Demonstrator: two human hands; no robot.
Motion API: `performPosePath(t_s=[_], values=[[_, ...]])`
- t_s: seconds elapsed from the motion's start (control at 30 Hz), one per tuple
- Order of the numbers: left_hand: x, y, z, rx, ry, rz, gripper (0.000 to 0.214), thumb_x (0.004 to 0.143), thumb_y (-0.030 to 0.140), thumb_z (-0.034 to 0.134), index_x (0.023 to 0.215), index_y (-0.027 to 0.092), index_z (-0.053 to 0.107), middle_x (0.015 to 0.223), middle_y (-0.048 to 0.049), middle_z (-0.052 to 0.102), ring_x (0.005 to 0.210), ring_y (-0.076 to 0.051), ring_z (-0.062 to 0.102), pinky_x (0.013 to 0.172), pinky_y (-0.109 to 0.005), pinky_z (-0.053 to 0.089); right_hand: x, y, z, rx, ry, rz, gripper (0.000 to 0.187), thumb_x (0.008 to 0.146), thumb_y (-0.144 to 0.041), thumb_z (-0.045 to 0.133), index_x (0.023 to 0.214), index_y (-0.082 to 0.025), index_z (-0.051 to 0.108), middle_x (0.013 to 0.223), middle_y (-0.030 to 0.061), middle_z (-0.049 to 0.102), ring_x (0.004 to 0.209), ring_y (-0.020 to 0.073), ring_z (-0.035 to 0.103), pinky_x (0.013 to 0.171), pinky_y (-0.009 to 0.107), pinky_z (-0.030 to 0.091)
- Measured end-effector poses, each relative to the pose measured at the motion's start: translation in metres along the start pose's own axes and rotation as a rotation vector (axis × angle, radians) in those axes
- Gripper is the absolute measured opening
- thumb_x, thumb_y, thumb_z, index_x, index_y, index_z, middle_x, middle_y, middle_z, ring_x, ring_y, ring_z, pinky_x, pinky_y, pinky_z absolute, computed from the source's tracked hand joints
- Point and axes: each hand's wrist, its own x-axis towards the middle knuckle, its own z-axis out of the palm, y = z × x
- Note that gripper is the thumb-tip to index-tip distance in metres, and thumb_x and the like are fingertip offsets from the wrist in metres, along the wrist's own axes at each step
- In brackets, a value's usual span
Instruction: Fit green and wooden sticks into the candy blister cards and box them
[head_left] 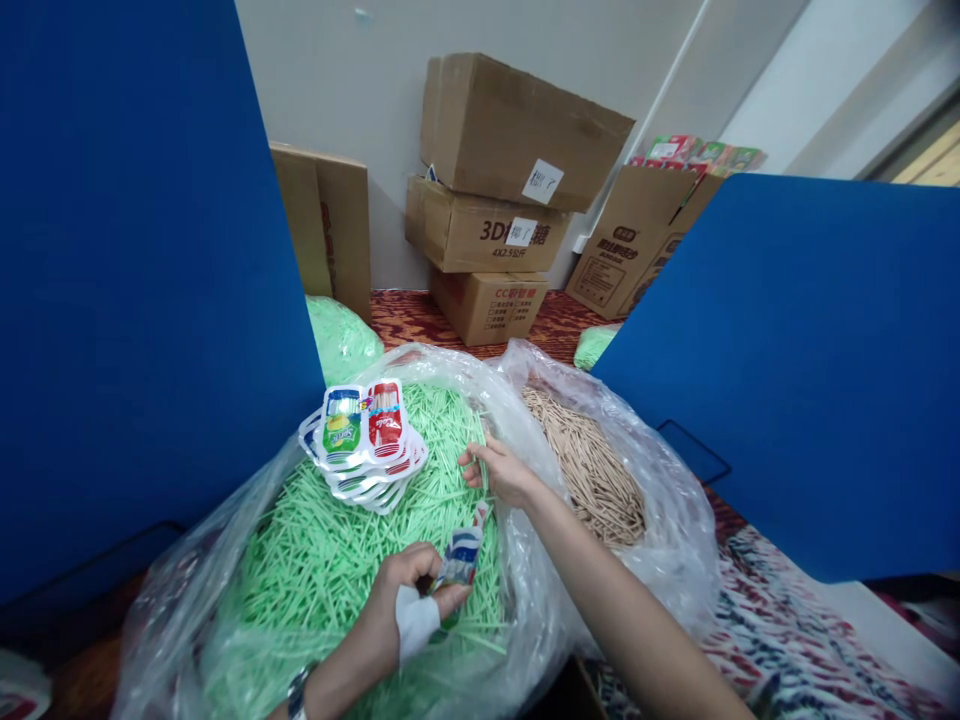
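My left hand [401, 600], with a white bandage on the thumb, is closed on a small blue, white and red packet [459, 558] above a clear plastic bag [187, 560] full of thin green sticks [322, 560]. My right hand [501, 470] reaches into the green sticks at the bag's far right edge, its fingers pinched on a few sticks. A stack of small printed packets [364, 440] lies on top of the green sticks, beyond my left hand.
A second clear bag with tan sticks [592, 465] sits to the right. Blue panels stand at the left [135, 270] and at the right [810, 360]. Cardboard boxes [495, 200] are stacked against the back wall. A patterned cloth [757, 620] covers the surface at right.
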Motion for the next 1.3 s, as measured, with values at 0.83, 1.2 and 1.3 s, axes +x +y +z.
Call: performPosePath(t_s=[0.83, 1.2, 1.3], values=[[-0.002, -0.003, -0.002, -0.013, -0.001, 0.016, 0.038, 0.075, 0.033, 0.06, 0.057, 0.02, 0.03, 0.059, 0.0035, 0.035, 0.057, -0.012, 0.032, 0.054, -0.025, 0.025, 0.008, 0.0, 0.001, -0.336, -0.12, 0.05, 0.03, 0.079, -0.027, 0.063, 0.063, -0.02, 0.039, 0.05, -0.0074, 0.041, 0.051, 0.0088, 0.042, 0.053, 0.022, 0.032], [0.002, 0.002, -0.003, -0.047, -0.009, 0.018, 0.038, 0.076, 0.035, 0.06, 0.056, 0.02, 0.031, 0.059, 0.0037, 0.035, 0.057, -0.012, 0.032, 0.054, -0.024, 0.025, -0.028, -0.013, -0.001, 0.162, -0.054, -0.085, 0.047, 0.076, -0.067, 0.05, 0.086, -0.022, 0.04, 0.064, -0.0073, 0.044, 0.05, 0.0074, 0.043, 0.047, 0.02, 0.035], [0.002, -0.001, -0.003, -0.04, 0.009, 0.033, 0.038, 0.076, 0.034, 0.061, 0.057, 0.02, 0.032, 0.06, 0.0039, 0.036, 0.057, -0.012, 0.033, 0.055, -0.024, 0.026, -0.041, -0.032, 0.002, 0.258, 0.054, -0.293, 0.039, 0.083, -0.06, 0.049, 0.085, -0.021, 0.042, 0.063, -0.0061, 0.048, 0.054, 0.0093, 0.049, 0.056, 0.024, 0.042]])
